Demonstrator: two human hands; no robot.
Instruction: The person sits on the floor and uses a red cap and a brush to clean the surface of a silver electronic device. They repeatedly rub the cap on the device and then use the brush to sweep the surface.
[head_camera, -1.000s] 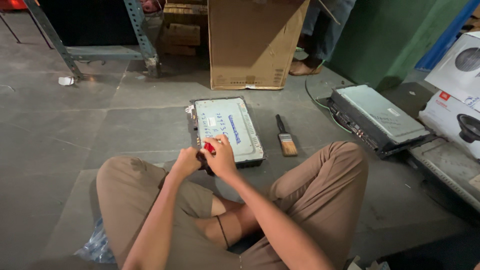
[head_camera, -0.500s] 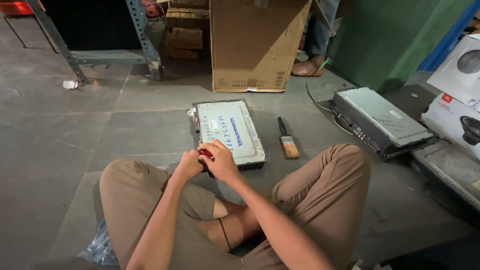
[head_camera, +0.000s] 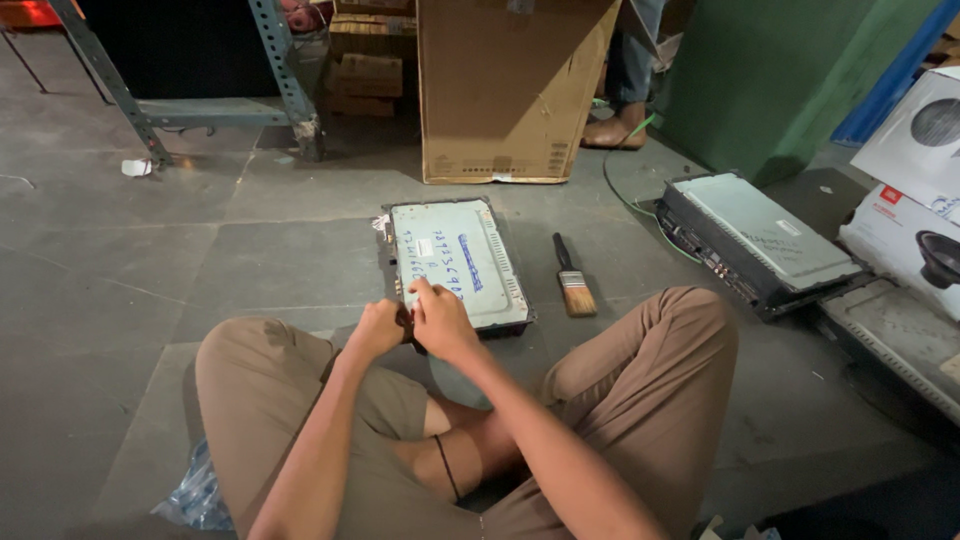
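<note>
While sitting cross-legged on the floor (head_camera: 150, 260), a person is pressing both hands together at the near edge of a flat metal unit (head_camera: 460, 262). Left hand (head_camera: 378, 328) is curled closed; right hand (head_camera: 438, 318) is pinching something small, unclear what. Unit is looking stiff and heavy, best gripped by its side edges. Brush (head_camera: 572, 280) is lying right of the hands.

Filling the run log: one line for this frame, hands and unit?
left hand: at near-left corner of flat metal unit | right hand: on same corner | paintbrush: on floor right of unit, untouched
</note>
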